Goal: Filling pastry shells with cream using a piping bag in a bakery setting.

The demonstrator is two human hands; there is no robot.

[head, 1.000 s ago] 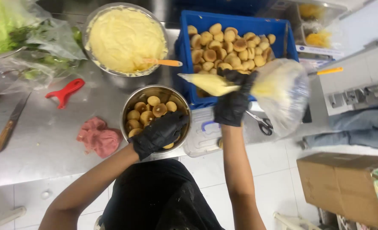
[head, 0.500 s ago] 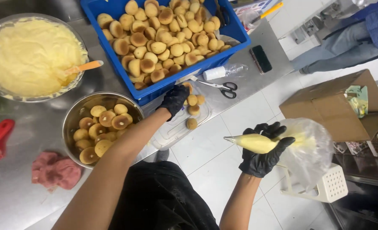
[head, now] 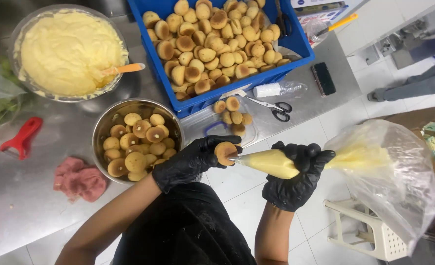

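The left hand (head: 190, 162), in a black glove, had its fingers closed round a small round golden pastry shell (head: 226, 152), flat side turned to meet the nozzle. The right hand (head: 296, 174) gripped a clear plastic piping bag of yellow cream (head: 276, 163), its tip touching the shell. Just left stood a round steel bowl (head: 104, 127) of shells on the steel desk (head: 26, 196), near the blue plastic crate (head: 286, 49).
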